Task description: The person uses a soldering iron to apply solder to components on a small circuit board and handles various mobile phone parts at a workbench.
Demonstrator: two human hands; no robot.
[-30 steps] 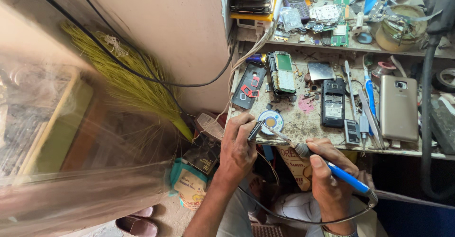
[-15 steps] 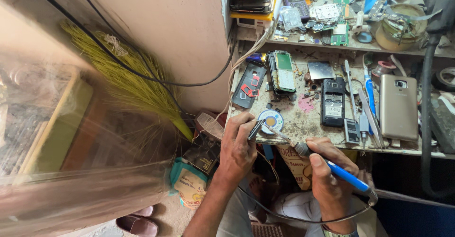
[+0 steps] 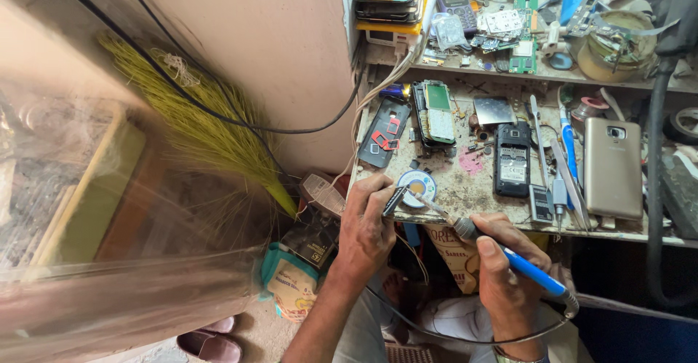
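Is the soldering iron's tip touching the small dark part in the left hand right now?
Cannot tell. In the head view the soldering iron in the right hand points at the small dark part pinched by the left hand, but the tip is too thin to see contact.

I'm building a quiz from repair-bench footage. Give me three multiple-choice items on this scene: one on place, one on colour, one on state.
1. Where is the soldering iron's tip? A on the round tin B on the gold phone C on the broom
2. What colour is the iron's handle? A red B blue C green
3. The black keypad phone lies: A face down B keypad up C upright

Key: 1 A, the soldering iron in the right hand points its tip at the round tin, beside the left hand. 2 B, blue grip. 3 B, the black keypad phone shows its keys.
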